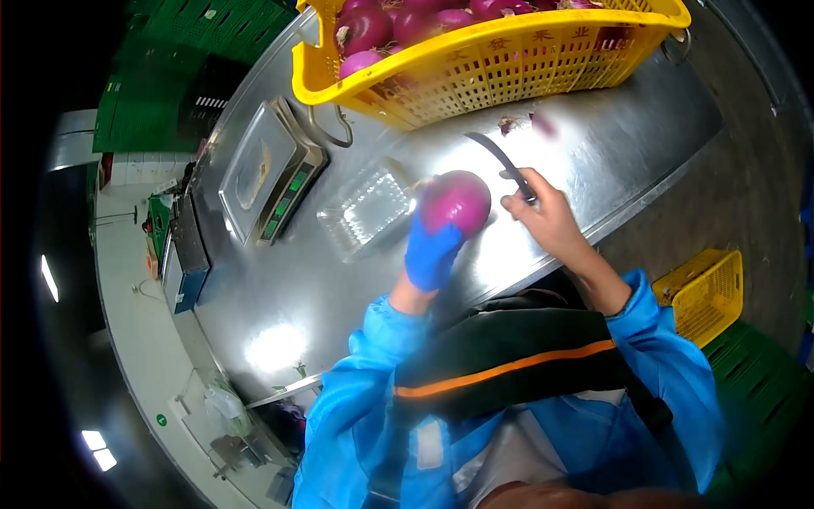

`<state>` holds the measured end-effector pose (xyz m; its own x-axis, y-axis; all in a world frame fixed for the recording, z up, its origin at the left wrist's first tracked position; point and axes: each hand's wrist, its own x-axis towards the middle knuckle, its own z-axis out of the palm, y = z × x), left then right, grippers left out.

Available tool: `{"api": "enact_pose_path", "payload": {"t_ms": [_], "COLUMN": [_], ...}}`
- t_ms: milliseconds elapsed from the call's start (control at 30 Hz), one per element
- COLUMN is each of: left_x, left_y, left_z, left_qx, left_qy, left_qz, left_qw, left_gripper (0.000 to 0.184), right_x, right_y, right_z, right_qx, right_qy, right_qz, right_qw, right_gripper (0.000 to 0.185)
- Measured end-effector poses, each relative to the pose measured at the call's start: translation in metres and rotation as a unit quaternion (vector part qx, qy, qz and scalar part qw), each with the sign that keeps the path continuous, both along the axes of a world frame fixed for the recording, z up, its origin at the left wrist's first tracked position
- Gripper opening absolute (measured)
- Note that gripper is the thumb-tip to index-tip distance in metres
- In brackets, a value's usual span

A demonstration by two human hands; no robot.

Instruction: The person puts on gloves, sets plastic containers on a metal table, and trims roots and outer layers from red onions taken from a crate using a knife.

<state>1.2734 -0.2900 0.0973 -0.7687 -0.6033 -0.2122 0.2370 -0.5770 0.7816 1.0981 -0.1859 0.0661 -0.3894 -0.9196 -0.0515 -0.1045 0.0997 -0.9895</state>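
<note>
My left hand (434, 254), in a blue glove, holds a large red onion (456, 204) above the metal table. To its right my bare right hand (543, 210) is closed round the handle of a small curved knife (500, 159), whose blade points up and to the left, clear of the onion. A clear plastic tray (366, 212) lies on the table just left of the onion. Bits of onion skin (507, 125) are on the tabletop beyond the knife.
A yellow basket (500, 72) full of red onions (369, 32) stands at the table's far side. A scale (275, 174) with a green display is at the left. Beyond the near edge of the metal table (297, 280), a smaller yellow basket (704, 297) sits at the right.
</note>
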Motion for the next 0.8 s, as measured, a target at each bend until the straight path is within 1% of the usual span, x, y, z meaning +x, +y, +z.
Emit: {"api": "enact_pose_path", "payload": {"t_ms": [33, 67, 133, 233, 267, 333, 367, 467, 567, 633, 667, 733, 767, 800], "left_x": [0.003, 0.008, 0.015, 0.015, 0.014, 0.012, 0.011, 0.022, 0.025, 0.025, 0.024, 0.023, 0.020, 0.017], "left_y": [-0.001, -0.002, -0.008, -0.008, -0.007, -0.005, -0.004, -0.005, -0.003, -0.002, -0.001, -0.001, 0.001, 0.005], "left_z": [0.000, -0.004, -0.007, 0.007, 0.016, 0.029, 0.032, 0.014, 0.012, 0.011, 0.010, -0.002, -0.005, -0.005], "left_qx": [-0.028, -0.085, -0.158, -0.247, -0.273, -0.258, -0.250, -0.221, -0.285, -0.303, -0.312, -0.304, -0.299, -0.350], "left_qy": [-0.010, -0.057, -0.068, -0.105, -0.123, -0.138, -0.145, -0.112, -0.132, -0.138, -0.140, -0.160, -0.171, -0.189], "left_qz": [0.012, 0.037, -0.005, -0.057, -0.072, -0.086, -0.093, -0.084, -0.057, -0.055, -0.054, 0.007, 0.036, 0.060], "left_qw": [0.999, 0.994, 0.985, 0.962, 0.951, 0.952, 0.953, 0.965, 0.948, 0.941, 0.938, 0.939, 0.938, 0.915], "left_gripper": [0.065, 0.065, 0.066, 0.069, 0.070, 0.072, 0.072, 0.079, 0.080, 0.081, 0.082, 0.093, 0.099, 0.100], "right_x": [-0.007, -0.008, -0.009, -0.009, -0.009, -0.009, -0.009, -0.014, -0.016, -0.012, -0.009, -0.004, -0.001, 0.003], "right_y": [0.003, 0.003, 0.005, 0.003, 0.002, 0.001, 0.002, 0.008, 0.017, 0.022, 0.025, 0.030, 0.031, 0.030], "right_z": [0.018, 0.027, 0.037, 0.044, 0.043, 0.042, 0.041, 0.033, 0.025, 0.023, 0.019, 0.009, 0.009, 0.010], "right_qx": [0.011, -0.034, -0.121, -0.110, -0.120, -0.140, -0.128, -0.103, -0.091, -0.077, -0.084, -0.102, -0.064, -0.024], "right_qy": [0.150, 0.242, 0.416, 0.501, 0.507, 0.517, 0.518, 0.510, 0.479, 0.459, 0.419, 0.336, 0.194, 0.047], "right_qz": [-0.008, 0.005, 0.026, 0.055, 0.054, 0.050, 0.058, 0.070, 0.059, 0.050, 0.046, 0.040, 0.056, 0.070], "right_qw": [0.989, 0.970, 0.901, 0.857, 0.852, 0.843, 0.844, 0.851, 0.871, 0.884, 0.903, 0.935, 0.977, 0.996], "right_gripper": [0.025, 0.023, 0.020, 0.026, 0.026, 0.026, 0.026, 0.027, 0.029, 0.031, 0.030, 0.030, 0.032, 0.034]}}
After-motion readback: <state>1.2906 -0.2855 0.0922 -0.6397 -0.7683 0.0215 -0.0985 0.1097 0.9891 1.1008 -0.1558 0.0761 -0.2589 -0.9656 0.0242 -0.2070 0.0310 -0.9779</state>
